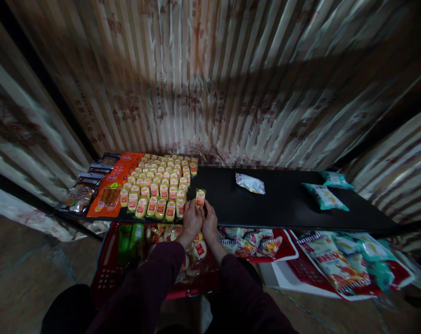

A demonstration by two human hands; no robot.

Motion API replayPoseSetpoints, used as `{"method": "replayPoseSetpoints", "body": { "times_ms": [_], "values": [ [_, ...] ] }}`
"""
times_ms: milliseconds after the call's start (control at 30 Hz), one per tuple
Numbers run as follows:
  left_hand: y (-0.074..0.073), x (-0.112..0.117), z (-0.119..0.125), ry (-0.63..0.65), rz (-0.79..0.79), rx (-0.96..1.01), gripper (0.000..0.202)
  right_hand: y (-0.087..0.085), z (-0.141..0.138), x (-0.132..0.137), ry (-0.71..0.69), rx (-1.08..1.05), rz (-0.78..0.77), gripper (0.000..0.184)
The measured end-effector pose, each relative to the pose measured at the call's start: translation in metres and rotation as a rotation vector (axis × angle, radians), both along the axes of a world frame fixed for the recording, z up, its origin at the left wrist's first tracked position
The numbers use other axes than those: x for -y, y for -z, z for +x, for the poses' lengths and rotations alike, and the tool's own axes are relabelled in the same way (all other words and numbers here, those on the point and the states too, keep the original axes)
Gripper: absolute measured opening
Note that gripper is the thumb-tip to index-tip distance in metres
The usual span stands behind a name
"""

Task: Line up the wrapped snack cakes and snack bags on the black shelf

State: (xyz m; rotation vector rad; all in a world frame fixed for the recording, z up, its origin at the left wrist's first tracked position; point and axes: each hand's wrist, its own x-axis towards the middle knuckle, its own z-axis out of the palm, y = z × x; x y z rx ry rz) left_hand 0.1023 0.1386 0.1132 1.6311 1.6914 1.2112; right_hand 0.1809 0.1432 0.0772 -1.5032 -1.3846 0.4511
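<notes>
Both my hands meet at the front edge of a black shelf (287,204). My left hand (191,220) and my right hand (209,221) are closed together around a small yellow snack pack (200,197) with a red label, held upright just right of the rows. Several rows of the same yellow packs (158,185) stand tightly on the shelf's left part. My dark sleeves reach in from below.
Orange and dark flat snack packets (109,185) lie at the shelf's left end. A white packet (250,183) and two green packets (324,195) lie on the right. Below, a red basket (109,269) holds more packs, and bags (332,262) lie on the floor. A striped curtain hangs behind.
</notes>
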Motion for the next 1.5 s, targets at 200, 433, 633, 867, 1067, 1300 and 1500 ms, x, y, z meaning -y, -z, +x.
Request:
{"method": "replayPoseSetpoints", "body": {
  "times_ms": [200,433,633,867,1067,1300,1500],
  "values": [
    [-0.011,-0.022,0.008,-0.023,-0.072,0.013,0.038,0.0,0.006,-0.03,0.007,-0.025,0.024,0.044],
    [-0.017,-0.042,0.012,-0.026,-0.16,0.031,0.041,0.004,0.008,-0.056,-0.017,-0.038,0.021,0.042],
    [-0.016,-0.061,0.017,-0.035,-0.158,0.047,0.035,0.005,0.012,-0.077,-0.027,-0.031,-0.004,0.04],
    [-0.013,-0.089,0.023,-0.04,-0.127,0.022,0.034,0.004,0.014,-0.106,-0.028,0.017,-0.003,0.039],
    [-0.012,-0.108,0.027,-0.058,-0.154,0.037,0.037,0.006,0.014,-0.126,-0.037,0.027,-0.027,0.039],
    [0.005,-0.132,0.027,-0.093,-0.127,0.072,0.035,0.008,0.011,-0.148,-0.051,0.054,-0.024,0.042],
    [0.008,-0.147,0.062,-0.073,-0.117,0.104,0.043,0.013,0.013,-0.162,-0.095,0.077,-0.004,0.041]
  ]
}}
